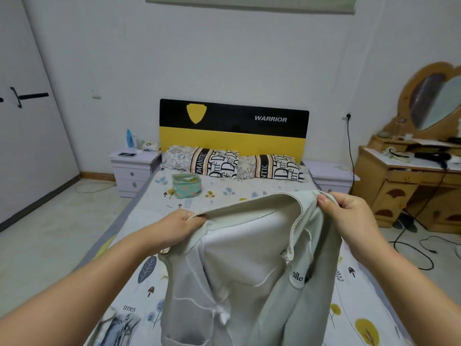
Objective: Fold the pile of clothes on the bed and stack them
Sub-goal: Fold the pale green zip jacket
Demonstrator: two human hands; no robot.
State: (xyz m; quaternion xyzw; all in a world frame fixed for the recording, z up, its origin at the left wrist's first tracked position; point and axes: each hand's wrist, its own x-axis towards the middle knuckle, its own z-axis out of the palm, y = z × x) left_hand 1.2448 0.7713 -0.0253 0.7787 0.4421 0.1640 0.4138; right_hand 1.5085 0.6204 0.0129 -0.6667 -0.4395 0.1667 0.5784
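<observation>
Fabric fills our near view: we hold a pale grey-green garment (249, 265) up over the near end of the bed (224, 196), inside out, its lower part hanging toward the sheet. Our left hand (178, 227) grips its top hem, fingers curled around the cloth; our right hand (349, 211) pinches the same hem, thumb pressed on the fabric. Farther on, toward the bed's far left corner, sits a green pouch (186, 185). Two patterned pillows (234, 166) lie along the far edge under the yellow-and-black headboard (233, 129).

Two bare forearms reach in from the lower corners, no sleeves, watch or rings visible. The left hand (180, 224) and right hand (349, 211) show short, unpainted fingernails.
</observation>
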